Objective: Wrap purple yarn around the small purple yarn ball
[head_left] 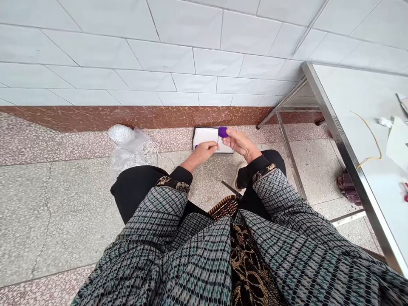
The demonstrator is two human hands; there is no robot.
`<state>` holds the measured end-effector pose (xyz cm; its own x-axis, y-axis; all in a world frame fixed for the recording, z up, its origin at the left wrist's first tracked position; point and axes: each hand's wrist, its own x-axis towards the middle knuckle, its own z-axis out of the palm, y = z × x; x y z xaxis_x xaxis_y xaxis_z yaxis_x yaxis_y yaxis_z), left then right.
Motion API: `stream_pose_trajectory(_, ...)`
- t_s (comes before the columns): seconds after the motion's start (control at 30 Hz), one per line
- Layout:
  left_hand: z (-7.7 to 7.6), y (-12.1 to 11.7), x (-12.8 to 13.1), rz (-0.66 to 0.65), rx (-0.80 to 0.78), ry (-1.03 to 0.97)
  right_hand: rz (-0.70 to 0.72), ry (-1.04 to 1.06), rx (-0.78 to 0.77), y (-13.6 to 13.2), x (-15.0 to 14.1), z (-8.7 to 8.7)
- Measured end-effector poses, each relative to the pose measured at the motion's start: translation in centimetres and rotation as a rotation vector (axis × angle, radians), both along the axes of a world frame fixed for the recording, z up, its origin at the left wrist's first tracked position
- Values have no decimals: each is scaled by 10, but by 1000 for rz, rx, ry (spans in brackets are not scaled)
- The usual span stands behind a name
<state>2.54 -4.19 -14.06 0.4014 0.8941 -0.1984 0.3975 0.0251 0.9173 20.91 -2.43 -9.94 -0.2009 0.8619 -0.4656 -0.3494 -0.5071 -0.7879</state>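
Observation:
My right hand (239,142) is closed on a small purple ball (222,131) pinched at its fingertips. My left hand (205,151) is closed in a pinch close beside it, and what it grips is too small to make out; a bit of purple shows by its wrist. Both hands hover over a white box (204,137) that lies on the floor by the wall. My sleeves are checked grey and my knees are in black trousers.
A clear plastic bag with white cord (127,146) lies on the floor to the left. A steel table (353,127) stands at the right with a yellow string (371,136) and papers on it. A woven basket edge (225,207) shows between my knees.

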Motion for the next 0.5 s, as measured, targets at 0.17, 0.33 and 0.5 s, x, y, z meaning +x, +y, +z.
stream_pose_trajectory(0.17, 8, -7, 1, -260, -6, -21, -53, -414, 122, 9, -4, -13)
stream_pose_trajectory(0.33, 14, 0, -12, -201, 111, -28, 325, -553, 25, 3, 1, -19)
stream_pose_trajectory(0.5, 11, 8, -19, -38, 140, -125, 718, -351, 7, -5, 3, -10)
